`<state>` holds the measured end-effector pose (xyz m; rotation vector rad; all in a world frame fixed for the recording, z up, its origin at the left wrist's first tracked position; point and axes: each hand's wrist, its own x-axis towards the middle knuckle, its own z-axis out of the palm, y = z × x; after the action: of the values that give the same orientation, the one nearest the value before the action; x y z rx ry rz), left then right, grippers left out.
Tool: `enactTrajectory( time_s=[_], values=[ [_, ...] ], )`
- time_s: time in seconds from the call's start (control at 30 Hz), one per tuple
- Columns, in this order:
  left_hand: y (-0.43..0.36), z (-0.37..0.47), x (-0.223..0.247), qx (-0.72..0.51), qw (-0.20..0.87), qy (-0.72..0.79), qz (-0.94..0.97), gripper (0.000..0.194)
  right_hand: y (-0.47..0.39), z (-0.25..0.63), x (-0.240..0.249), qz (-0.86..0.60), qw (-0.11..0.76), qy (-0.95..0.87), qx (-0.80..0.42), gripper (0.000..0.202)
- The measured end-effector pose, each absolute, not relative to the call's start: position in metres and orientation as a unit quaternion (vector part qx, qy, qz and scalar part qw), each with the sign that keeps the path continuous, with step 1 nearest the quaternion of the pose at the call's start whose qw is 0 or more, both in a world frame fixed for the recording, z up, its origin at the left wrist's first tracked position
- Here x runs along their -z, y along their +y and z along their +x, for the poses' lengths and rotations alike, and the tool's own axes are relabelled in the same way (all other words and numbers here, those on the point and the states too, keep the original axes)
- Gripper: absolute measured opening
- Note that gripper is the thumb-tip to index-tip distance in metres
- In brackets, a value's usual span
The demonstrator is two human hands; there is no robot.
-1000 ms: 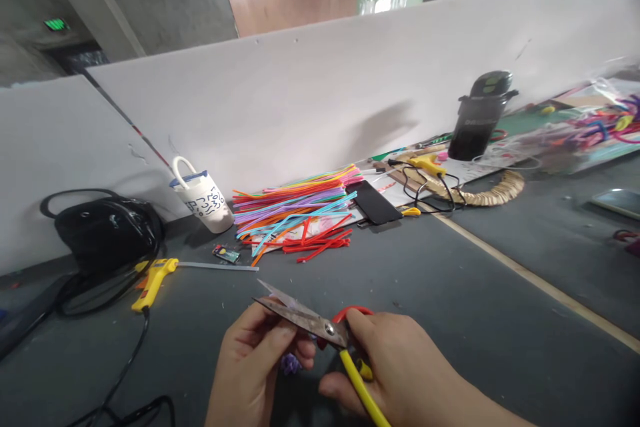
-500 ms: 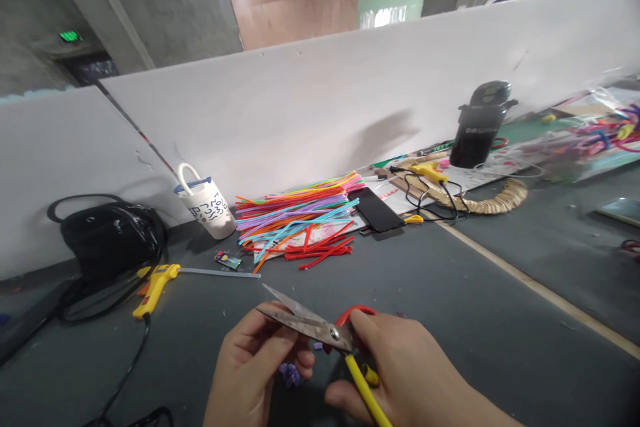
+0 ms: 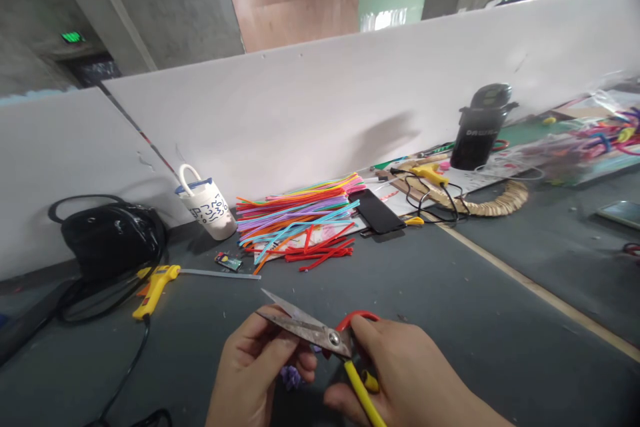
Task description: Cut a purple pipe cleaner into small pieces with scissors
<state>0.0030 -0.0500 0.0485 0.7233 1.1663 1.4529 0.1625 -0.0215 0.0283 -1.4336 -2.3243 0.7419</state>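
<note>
My right hand (image 3: pixel 400 363) grips a pair of scissors (image 3: pixel 320 333) with one red and one yellow handle. Their blades are slightly apart and point to the upper left, over the fingers of my left hand (image 3: pixel 263 360). Thumb and fingers of the left hand are pinched together by the lower blade; what they hold is hidden. Just below these fingers shows a small clump of purple fuzzy pieces (image 3: pixel 291 377); whether the hand touches it I cannot tell. Another bit of purple peeks out beneath the scissors' pivot.
Ahead lie colourful pipe cleaners (image 3: pixel 295 213) and a black phone (image 3: pixel 377 211). A yellow glue gun (image 3: pixel 156 290) with its cord is at left, near a white cup (image 3: pixel 207 210) and black bag (image 3: pixel 110 237). Farther right are another glue gun (image 3: pixel 430 175) and a black bottle (image 3: pixel 477 133).
Both hands and the scissors have shifted only very slightly. The gap between the blades looks a little narrower. Everything on the table stays in place.
</note>
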Motion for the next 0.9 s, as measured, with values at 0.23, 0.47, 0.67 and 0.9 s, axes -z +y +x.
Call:
enactTrajectory(
  time_s=[0.23, 0.47, 0.67, 0.9],
  values=[
    [-0.0501, 0.0027, -0.0490, -0.609, 0.541, 0.494, 0.305, 0.013, -0.0211, 0.1604, -0.0299, -0.502, 0.140, -0.813, -0.258, 0.036],
    [-0.0501, 0.0032, -0.0492, -0.611, 0.547, 0.488, 0.299, 0.012, -0.0187, 0.1612, -0.0294, -0.502, 0.112, -0.818, -0.257, 0.033],
    [-0.0499, 0.0025, -0.0469, -0.608, 0.550, 0.487, 0.301, 0.013, -0.0183, 0.1619, -0.0296, -0.502, 0.122, -0.818, -0.255, 0.037],
    [-0.0503, 0.0047, -0.0446, -0.601, 0.547, 0.493, 0.310, 0.012, -0.0201, 0.1621, -0.0292, -0.500, 0.135, -0.815, -0.260, 0.039]
  ],
)
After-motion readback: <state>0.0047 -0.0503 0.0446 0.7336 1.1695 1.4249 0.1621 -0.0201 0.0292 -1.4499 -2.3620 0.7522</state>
